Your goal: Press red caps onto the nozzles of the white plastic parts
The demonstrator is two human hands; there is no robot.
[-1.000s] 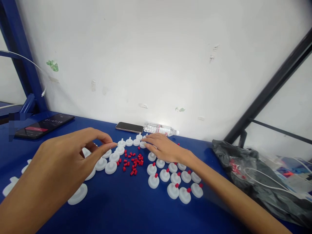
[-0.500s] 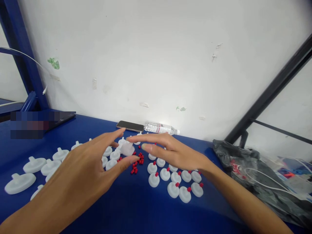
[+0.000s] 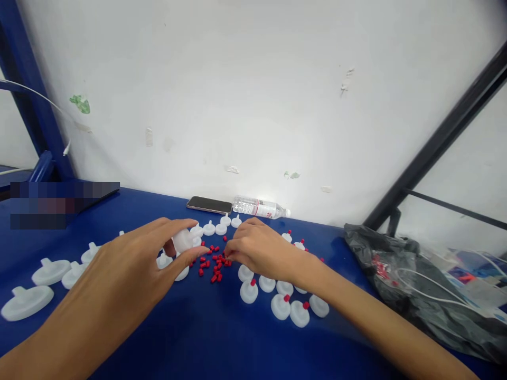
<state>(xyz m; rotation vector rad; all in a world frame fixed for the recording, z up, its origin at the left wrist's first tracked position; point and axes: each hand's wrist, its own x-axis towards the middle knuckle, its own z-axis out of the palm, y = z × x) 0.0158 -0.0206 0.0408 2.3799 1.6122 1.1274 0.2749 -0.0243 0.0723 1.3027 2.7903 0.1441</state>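
Between the thumb and fingers of my left hand (image 3: 134, 274) is a white round plastic spouted lid (image 3: 182, 240), tilted, its short spout facing right. My right hand (image 3: 255, 248) is bent down with its fingertips pinched together at the right edge of a loose pile of small red caps (image 3: 217, 264). Whether a cap is between those fingertips I cannot make out. Plain white spouted lids (image 3: 50, 271) lie spout up to the left and behind the pile. To the right are several lids with red caps on their spouts (image 3: 280, 307), partly hidden by my right forearm.
A phone (image 3: 209, 205) and a clear plastic bottle (image 3: 259, 207) lie along the wall on the blue tabletop (image 3: 190, 332). At the right is a dark plastic bag (image 3: 435, 311) with a clear bag of red pieces (image 3: 382, 268). A dark flat object (image 3: 99, 198) lies at the far left.
My left hand has moved slightly left with the white lid. My right hand has gone from stretched fingers beside the lid to a pinch down at the red caps, and more of the pile shows.
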